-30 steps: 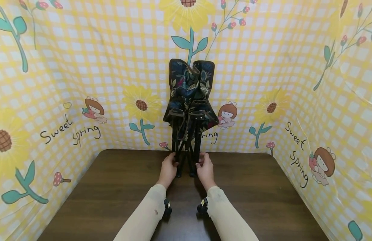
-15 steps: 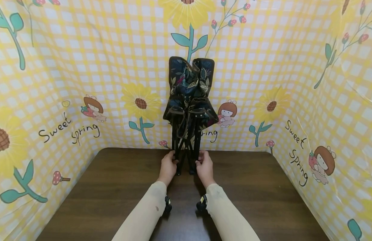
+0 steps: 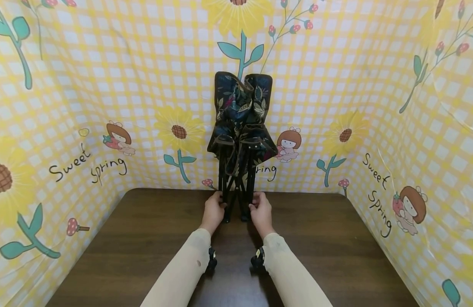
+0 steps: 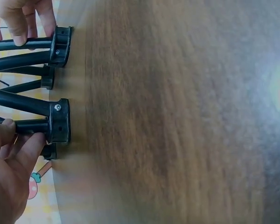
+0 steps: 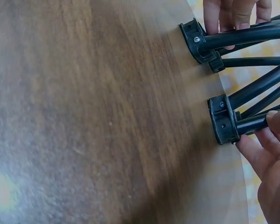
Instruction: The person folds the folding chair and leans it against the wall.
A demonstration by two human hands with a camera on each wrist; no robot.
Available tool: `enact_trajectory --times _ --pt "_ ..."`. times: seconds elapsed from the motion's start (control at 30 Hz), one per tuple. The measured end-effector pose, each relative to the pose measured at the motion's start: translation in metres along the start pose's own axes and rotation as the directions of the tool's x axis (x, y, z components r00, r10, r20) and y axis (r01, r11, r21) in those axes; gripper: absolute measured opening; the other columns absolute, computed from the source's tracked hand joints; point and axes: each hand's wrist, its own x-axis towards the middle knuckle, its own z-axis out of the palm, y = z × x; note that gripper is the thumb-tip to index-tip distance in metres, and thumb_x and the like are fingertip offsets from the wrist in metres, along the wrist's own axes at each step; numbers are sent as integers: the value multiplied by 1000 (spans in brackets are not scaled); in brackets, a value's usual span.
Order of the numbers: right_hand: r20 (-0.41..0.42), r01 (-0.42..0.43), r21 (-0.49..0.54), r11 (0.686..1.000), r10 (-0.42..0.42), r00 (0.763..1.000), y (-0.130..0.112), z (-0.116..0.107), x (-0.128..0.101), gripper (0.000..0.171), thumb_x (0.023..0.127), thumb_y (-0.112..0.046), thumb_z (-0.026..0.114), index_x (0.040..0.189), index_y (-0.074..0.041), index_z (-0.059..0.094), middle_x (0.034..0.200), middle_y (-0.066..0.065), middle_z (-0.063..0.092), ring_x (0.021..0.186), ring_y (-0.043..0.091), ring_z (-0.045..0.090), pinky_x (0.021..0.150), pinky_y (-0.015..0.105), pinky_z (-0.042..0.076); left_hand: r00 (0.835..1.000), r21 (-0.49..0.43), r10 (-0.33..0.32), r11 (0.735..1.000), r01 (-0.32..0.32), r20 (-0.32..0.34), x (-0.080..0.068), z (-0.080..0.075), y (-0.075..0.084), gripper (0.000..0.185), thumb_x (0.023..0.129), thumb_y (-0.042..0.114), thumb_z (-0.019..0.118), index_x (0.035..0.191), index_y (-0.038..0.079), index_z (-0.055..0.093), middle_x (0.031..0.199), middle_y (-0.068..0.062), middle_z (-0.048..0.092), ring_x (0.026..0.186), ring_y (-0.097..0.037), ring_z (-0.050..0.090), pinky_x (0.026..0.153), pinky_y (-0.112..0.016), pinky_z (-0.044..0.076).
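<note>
Head view: a folded camping chair [image 3: 239, 128] with dark floral fabric stands upright near the back edge of the brown wooden table [image 3: 328, 251], roughly centred between the left and right edges. The left hand [image 3: 214, 211] has its fingers curled round the lower left leg of the black frame, and the right hand [image 3: 261, 212] does the same on the lower right leg, both just above the tabletop. Both arms are in beige sleeves [image 3: 294, 277]. Behind and on either side of the table hangs a yellow checked backdrop [image 3: 106, 85] with sunflowers and "Sweet Spring" lettering.

Left wrist view: the left hand [image 4: 9, 172] pinches a black tube right beside its round foot cap [image 4: 59, 121], which sits flat on the table [image 4: 177, 116]. The right hand [image 4: 23, 18] shows at the top, fingers wrapped over another tube next to its own cap.

Right wrist view: the right hand [image 5: 270, 158] grips a tube just beside a black foot cap [image 5: 222, 119] resting on the wood, and the left hand [image 5: 231, 14] holds the far leg near the table's edge.
</note>
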Motion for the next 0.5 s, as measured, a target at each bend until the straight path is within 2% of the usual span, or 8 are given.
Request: enact_trajectory --times 0.3,0.5 --pt "-12 -8 -8 1000 8 1000 -2 1 2 36 92 2 72 124 -13 62 100 9 66 94 25 64 83 42 56 1000 24 0 1000 0 -4 2 0 2 37 95 -6 64 132 -3 60 113 -26 70 107 -39 67 91 -51 57" --pt "-20 -16 -14 1000 16 1000 -1 1 4 35 92 2 71 123 -12 62 101 11 67 95 25 64 84 43 56 999 23 -33 999 33 -19 3 2 2 39 96 -4 65 134 -2 60 114 -23 71 109 -37 67 91 -49 57"
